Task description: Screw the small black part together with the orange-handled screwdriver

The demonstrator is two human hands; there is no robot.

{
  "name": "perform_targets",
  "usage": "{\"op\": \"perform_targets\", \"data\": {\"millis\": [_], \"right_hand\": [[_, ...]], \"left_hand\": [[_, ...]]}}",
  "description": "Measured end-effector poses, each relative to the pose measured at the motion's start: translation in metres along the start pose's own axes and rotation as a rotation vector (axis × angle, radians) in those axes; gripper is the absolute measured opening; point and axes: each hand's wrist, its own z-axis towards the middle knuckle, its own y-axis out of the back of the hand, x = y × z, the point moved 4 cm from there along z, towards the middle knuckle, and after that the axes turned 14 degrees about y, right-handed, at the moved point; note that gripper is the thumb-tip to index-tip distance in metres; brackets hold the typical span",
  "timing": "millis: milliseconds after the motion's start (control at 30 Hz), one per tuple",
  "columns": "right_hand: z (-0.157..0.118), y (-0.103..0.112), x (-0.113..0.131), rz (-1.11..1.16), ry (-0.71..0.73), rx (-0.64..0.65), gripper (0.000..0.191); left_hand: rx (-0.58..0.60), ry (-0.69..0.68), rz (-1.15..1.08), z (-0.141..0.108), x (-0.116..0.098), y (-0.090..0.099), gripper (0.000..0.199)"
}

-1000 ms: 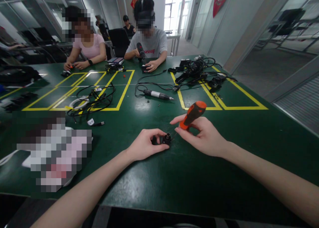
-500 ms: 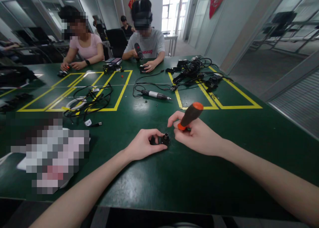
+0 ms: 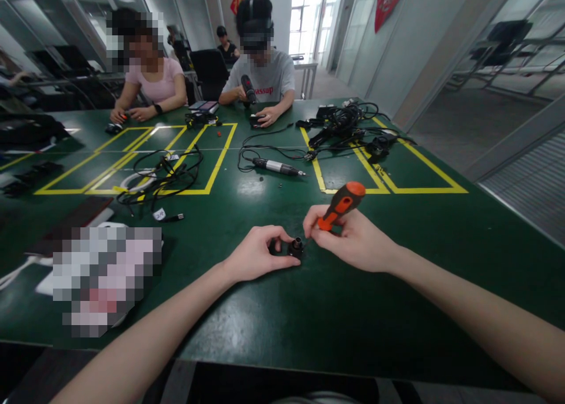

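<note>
My left hand [image 3: 258,254] rests on the green table, thumb and fingers closed around a small black part [image 3: 295,249] with a short round collar on top. Just to its right, my right hand [image 3: 353,239] grips a screwdriver [image 3: 343,205] with an orange and dark grey handle. The handle leans up and to the right, and its lower end points down toward the black part. The screwdriver's tip is too small to make out, so I cannot tell whether it touches the part.
Beyond my hands lies a corded electric screwdriver [image 3: 278,167]. Black cables lie coiled at left [image 3: 165,177] and heaped at back right [image 3: 346,124]. A blurred-out package [image 3: 106,280] is at front left. Two people work across the table, one holding a power tool [image 3: 248,90].
My right hand has turned the screwdriver, so an orange patch on its handle now shows, and its fingers have closed in more. The left hand keeps its hold on the black part.
</note>
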Motion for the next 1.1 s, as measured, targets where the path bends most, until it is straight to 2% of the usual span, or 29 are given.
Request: {"op": "perform_targets", "data": {"millis": [133, 300, 433, 633, 833, 967, 1100], "right_hand": [[0.0005, -0.002, 0.0, -0.057, 0.01, -0.016, 0.017], [-0.0008, 0.0011, -0.0028, -0.198, 0.028, -0.037, 0.011], [-0.0019, -0.0004, -0.0041, -0.141, -0.004, -0.001, 0.012], [-0.0014, -0.0014, -0.0034, -0.096, -0.003, -0.021, 0.013], [-0.0004, -0.001, -0.0045, -0.117, -0.021, -0.003, 0.008], [0.0, 0.0002, -0.0026, -0.156, 0.008, -0.005, 0.009], [-0.0014, 0.0011, -0.0019, -0.162, 0.01, -0.018, 0.012]], "left_hand": [[-0.01, -0.014, 0.016, -0.0009, 0.0002, -0.0007, 0.032], [-0.017, -0.022, 0.025, -0.0016, 0.0005, -0.0013, 0.032], [-0.01, -0.027, 0.014, -0.0022, -0.0011, -0.0011, 0.03], [0.003, -0.032, 0.01, -0.0031, -0.0019, -0.0014, 0.029], [-0.034, -0.104, 0.103, -0.0037, -0.0048, 0.0019, 0.029], [0.017, -0.122, 0.083, -0.0032, -0.0054, 0.0049, 0.022], [0.057, -0.09, 0.045, -0.0017, -0.0045, 0.0073, 0.028]]}}
